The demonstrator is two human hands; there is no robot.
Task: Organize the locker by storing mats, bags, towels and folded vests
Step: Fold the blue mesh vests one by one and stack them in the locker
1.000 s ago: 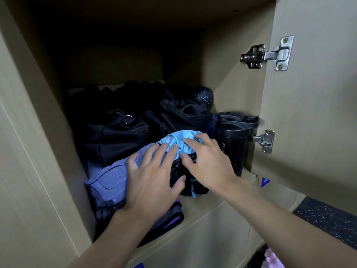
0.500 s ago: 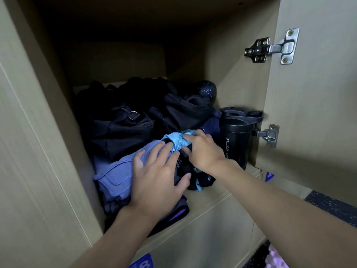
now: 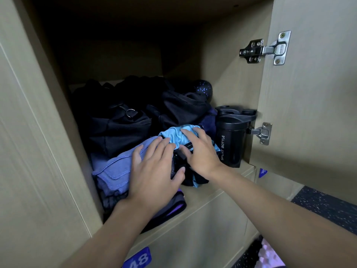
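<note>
Left grip [image 3: 154, 171] wide, flat on the folded blue garment [image 3: 114, 171]; we judge it steadies the pile. Right grip [image 3: 201, 151], spread wide, presses the light-blue vest [image 3: 173, 135] flat at the pile's 2 o'clock, beside the bottle [image 3: 231, 140].

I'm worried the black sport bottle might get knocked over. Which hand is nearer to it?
Right. The right hand rests on the light blue cloth just left of the sport bottle; the left hand lies farther left on the folded blue garment.
</note>
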